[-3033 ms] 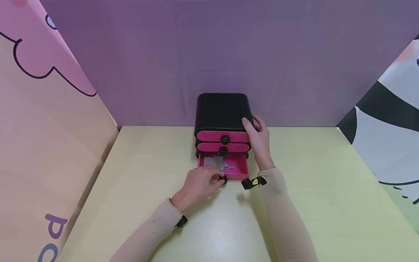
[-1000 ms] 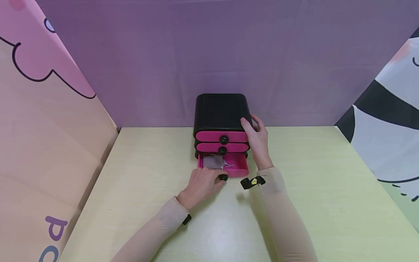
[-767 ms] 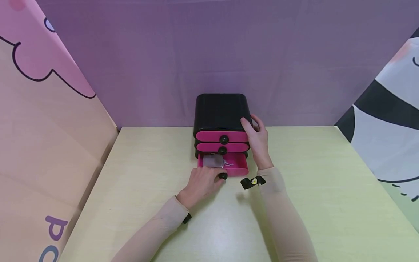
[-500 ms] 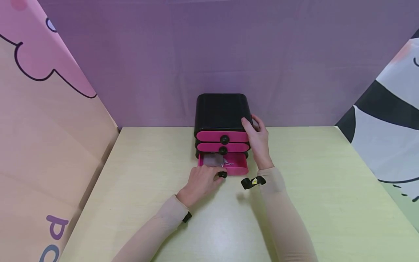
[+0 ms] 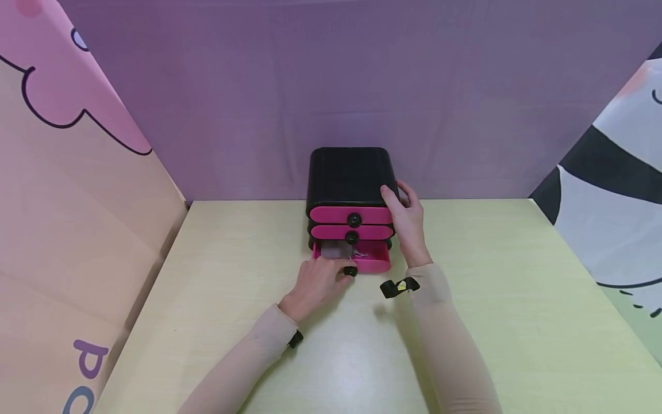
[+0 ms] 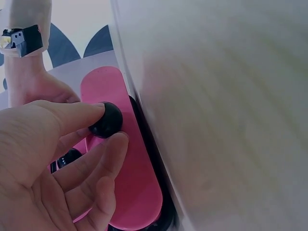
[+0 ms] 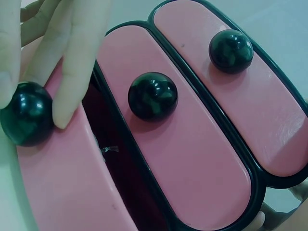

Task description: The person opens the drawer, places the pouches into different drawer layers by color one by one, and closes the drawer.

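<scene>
A small black cabinet [image 5: 351, 175] with three pink-fronted drawers stands at the back of the table. Its bottom drawer [image 5: 373, 266] is partly pulled out; the two above it are closed. My left hand [image 5: 316, 287] pinches the round black knob [image 6: 107, 121] of that bottom drawer between thumb and fingertips. With the thumb on the top edge and fingers behind the right side, my right hand [image 5: 408, 227] holds the cabinet. Inside the drawer lies a greyish, filmy pouch [image 5: 335, 249] with thin white strings [image 5: 360, 253]; its front part is hidden by my left hand.
The pale wooden table [image 5: 517, 299] extends to both sides and in front of the cabinet. A purple backdrop [image 5: 233, 115] rises right behind it. Printed panels flank the left and right. A black strap [image 5: 400, 288] sits on the right sleeve.
The bottom drawer has slid a little way inward, my left hand moving with its knob. More of the pouch is covered now. My right hand has stayed on the cabinet's side.
</scene>
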`<control>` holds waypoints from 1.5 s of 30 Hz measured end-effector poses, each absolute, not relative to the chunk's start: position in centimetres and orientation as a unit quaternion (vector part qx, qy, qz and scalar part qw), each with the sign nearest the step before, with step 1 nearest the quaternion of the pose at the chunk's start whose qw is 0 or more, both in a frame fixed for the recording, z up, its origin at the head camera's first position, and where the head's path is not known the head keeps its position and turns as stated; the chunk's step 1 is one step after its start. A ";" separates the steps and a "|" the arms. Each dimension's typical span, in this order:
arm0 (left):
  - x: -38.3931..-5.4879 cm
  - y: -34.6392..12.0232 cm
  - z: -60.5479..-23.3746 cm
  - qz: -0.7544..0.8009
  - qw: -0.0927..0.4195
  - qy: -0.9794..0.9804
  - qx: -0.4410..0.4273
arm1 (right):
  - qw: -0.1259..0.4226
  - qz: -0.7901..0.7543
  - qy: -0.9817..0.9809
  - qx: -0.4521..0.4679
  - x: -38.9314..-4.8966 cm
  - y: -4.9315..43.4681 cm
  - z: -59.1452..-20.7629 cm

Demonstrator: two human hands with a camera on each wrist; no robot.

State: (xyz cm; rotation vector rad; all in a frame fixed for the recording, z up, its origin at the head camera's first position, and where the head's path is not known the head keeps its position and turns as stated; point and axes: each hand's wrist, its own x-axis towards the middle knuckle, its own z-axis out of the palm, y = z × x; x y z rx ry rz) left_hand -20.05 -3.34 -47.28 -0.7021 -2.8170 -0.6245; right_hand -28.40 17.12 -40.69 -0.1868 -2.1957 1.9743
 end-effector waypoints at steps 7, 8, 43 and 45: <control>-20.5 -3.2 -47.3 -0.215 0.096 -0.943 -0.236 | 0.090 0.662 -0.742 -0.062 -28.3 17.1 -40.7; -20.6 -3.2 -47.3 -0.218 0.097 -0.942 -0.236 | 0.090 0.661 -0.743 -0.062 -28.3 17.1 -40.7; -22.8 -3.0 -47.6 -0.255 0.096 -0.937 -0.218 | 0.094 0.663 -0.740 -0.059 -28.4 17.2 -40.8; -22.9 -3.0 -47.6 -0.255 0.094 -0.937 -0.218 | 0.093 0.664 -0.739 -0.060 -28.4 17.2 -40.8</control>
